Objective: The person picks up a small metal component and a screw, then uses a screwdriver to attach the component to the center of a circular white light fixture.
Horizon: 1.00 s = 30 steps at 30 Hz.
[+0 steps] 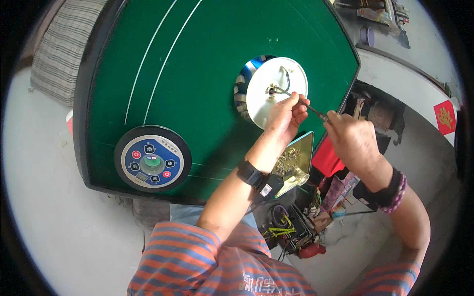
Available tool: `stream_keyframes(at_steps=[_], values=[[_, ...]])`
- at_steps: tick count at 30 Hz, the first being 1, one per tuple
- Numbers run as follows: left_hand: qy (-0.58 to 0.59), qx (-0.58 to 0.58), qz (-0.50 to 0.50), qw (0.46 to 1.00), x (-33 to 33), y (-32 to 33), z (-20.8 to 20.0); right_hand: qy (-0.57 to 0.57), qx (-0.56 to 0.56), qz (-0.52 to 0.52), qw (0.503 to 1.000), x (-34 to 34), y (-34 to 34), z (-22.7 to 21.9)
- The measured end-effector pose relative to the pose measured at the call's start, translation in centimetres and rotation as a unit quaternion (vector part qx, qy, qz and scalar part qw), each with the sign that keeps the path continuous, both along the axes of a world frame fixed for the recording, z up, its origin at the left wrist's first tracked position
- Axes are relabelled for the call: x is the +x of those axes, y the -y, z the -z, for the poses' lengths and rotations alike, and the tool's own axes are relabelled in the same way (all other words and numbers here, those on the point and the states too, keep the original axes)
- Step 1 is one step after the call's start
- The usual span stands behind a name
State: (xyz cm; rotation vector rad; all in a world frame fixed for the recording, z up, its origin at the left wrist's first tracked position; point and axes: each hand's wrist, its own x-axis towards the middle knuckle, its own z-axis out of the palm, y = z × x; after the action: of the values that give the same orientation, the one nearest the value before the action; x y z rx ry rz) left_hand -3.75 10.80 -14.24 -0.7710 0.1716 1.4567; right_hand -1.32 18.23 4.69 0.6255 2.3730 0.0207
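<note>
My right hand [354, 143] is closed round the handle end of a screwdriver [315, 111]. The tool's thin dark shaft slants toward the middle of a white round disc [257, 106], where small metal parts and a dark wire show. Thumb and fingers of my left hand [287, 114] pinch the shaft close to the disc. The disc stands tilted over a round opening [240, 96] in the green table top [207, 98]; blue and pale blocks show inside. Whether the tip touches a screw cannot be made out.
A round black-rimmed control panel [129, 163] with buttons is set in the table at left. Beside my left forearm sits a cream tray [310, 148] of small screws. A red container [327, 157] and cluttered tools [286, 227] lie right of the table's edge.
</note>
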Motion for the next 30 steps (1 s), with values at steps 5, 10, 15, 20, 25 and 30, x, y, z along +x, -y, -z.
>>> stream_keyframes(at_steps=[5, 10, 15, 20, 25, 30], values=[[0.017, -0.015, -0.029, 0.999, -0.8, 0.4, -0.5, 0.052, -0.172, 0.577, 0.797, -4.4, -1.8, -0.9], [-0.006, -0.01, -0.005, 1.0, 0.0, 0.4, 1.0, -0.026, -0.228, 0.54, 0.809, -1.9, -0.7, -0.7], [0.018, -0.016, 0.011, 1.0, -0.1, 0.0, 0.1, 0.013, 0.037, -0.131, 0.991, 0.1, 0.1, -0.5], [0.006, -0.02, 0.003, 1.0, -0.5, 0.2, -0.2, 0.049, -0.228, 0.573, 0.786, -3.4, -1.9, -0.6], [-0.007, -0.033, 0.005, 0.999, -0.4, -0.1, 0.2, 0.036, -0.237, 0.705, 0.668, -2.9, -2.6, -0.7], [-0.005, -0.024, 0.012, 1.0, 0.0, -0.3, -0.2, 0.051, 0.0, -0.123, 0.991, 0.3, -0.7, -1.0]])
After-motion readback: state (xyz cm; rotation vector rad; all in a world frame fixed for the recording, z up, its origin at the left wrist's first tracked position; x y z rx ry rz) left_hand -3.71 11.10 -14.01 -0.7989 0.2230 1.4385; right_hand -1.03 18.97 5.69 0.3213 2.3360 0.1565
